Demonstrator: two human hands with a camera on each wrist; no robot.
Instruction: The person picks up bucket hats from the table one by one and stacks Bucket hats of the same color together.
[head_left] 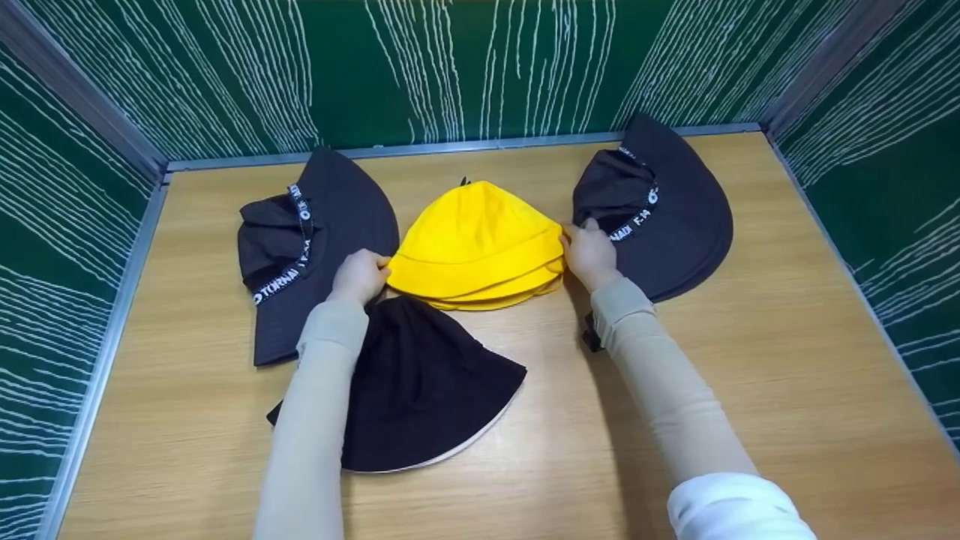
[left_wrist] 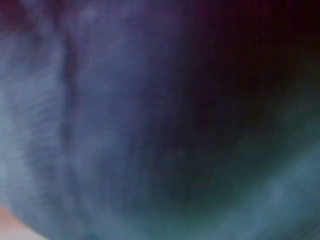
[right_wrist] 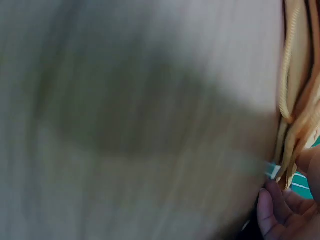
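Note:
A yellow bucket hat [head_left: 480, 232] lies mid-table, crown toward the back wall, with several brim layers fanned along its front. My left hand [head_left: 361, 274] pinches the left end of its brim. At the opposite end, my right hand [head_left: 592, 253] grips the brim between thumb and fingers. In the right wrist view the hat's layered edge [right_wrist: 300, 110] shows a cord, and the fingers of my right hand [right_wrist: 287, 210] curl at its lower end. The left wrist view shows only blurred dark fabric [left_wrist: 125, 100].
A black bucket hat [head_left: 427, 390] with a pale brim edge lies in front, partly under my left forearm. Dark wide-brimmed hats with lettered bands lie at left [head_left: 345, 202] and right [head_left: 690, 217]. Green walls [head_left: 465, 75] with white streaks enclose the wooden table [head_left: 787, 360].

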